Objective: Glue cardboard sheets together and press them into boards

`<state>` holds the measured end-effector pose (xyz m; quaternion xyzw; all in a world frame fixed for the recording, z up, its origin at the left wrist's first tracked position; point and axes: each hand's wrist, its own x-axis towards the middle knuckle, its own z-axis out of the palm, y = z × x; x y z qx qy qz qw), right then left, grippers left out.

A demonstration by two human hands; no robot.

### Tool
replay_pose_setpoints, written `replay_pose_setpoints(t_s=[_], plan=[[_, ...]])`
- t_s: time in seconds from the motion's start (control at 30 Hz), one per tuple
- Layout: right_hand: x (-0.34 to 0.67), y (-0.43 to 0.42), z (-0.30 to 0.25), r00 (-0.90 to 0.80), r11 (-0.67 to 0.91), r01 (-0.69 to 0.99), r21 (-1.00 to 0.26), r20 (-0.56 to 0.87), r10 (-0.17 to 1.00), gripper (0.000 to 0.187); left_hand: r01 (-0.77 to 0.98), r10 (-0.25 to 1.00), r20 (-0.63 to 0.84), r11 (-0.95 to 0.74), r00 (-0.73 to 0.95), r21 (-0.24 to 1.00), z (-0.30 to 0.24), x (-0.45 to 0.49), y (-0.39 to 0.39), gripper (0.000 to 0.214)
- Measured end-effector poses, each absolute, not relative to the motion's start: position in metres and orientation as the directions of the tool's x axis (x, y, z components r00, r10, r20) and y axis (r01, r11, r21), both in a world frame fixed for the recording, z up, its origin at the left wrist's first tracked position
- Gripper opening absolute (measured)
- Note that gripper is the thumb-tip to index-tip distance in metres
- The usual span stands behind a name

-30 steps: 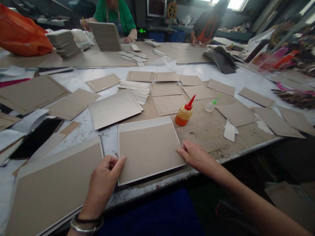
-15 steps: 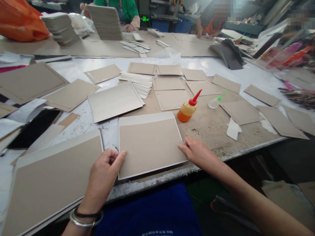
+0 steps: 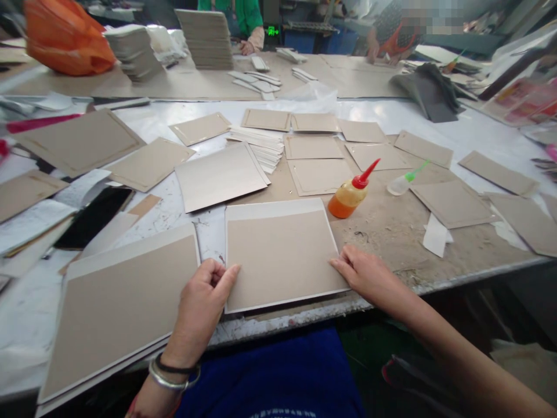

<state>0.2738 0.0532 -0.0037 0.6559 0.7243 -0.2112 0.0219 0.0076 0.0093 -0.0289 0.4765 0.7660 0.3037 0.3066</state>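
Observation:
In front of me lies a grey-brown cardboard sheet (image 3: pixel 282 255) with a white border, widest along its far edge. My left hand (image 3: pixel 209 296) pinches its left edge, thumb on top. At the right edge my right hand (image 3: pixel 357 267) pinches it the same way; the fingers underneath are hidden. Just beyond its far right corner stands a squeeze bottle (image 3: pixel 348 197) with a red nozzle and orange liquid. A stack of similar bordered sheets (image 3: pixel 126 307) lies to the left of my left hand. Behind the held sheet rests a paler board (image 3: pixel 221 177).
Several cardboard pieces with a glossy line near their edges, one a small panel (image 3: pixel 319 177), spread over the table. A small green-tipped bottle (image 3: pixel 400 184) stands right. A black phone-like slab (image 3: pixel 96 217) lies left. Co-workers sit beyond tall board stacks (image 3: pixel 206 40) and an orange bag (image 3: pixel 65 40).
The whole scene has shifted to the right in view, as my head turned slightly left. Both hands keep their hold on the cardboard sheet, which shows no clear movement on the table.

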Motion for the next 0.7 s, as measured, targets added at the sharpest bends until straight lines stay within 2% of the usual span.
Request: replay_pose_setpoints(t_s=[0.13, 0.4, 0.7], plan=[[0.279, 0.055, -0.015, -0.135, 0.052, 0.960, -0.275, -0.292, 0.947, 0.024, 0.508, 0.922, -0.165, 0.335, -0.350, 0.793, -0.028, 0.010, 0.009, 0.032], [0.287, 0.058, -0.029, -0.176, 0.091, 0.923, -0.374, -0.198, 0.964, 0.028, 0.495, 0.919, -0.119, 0.309, -0.377, 0.812, -0.030, 0.011, 0.011, 0.030], [0.282, 0.059, -0.020, -0.170, 0.094, 0.958, -0.271, -0.272, 0.947, 0.026, 0.496, 0.923, -0.123, 0.305, -0.365, 0.813, -0.029, 0.010, 0.009, 0.029]])
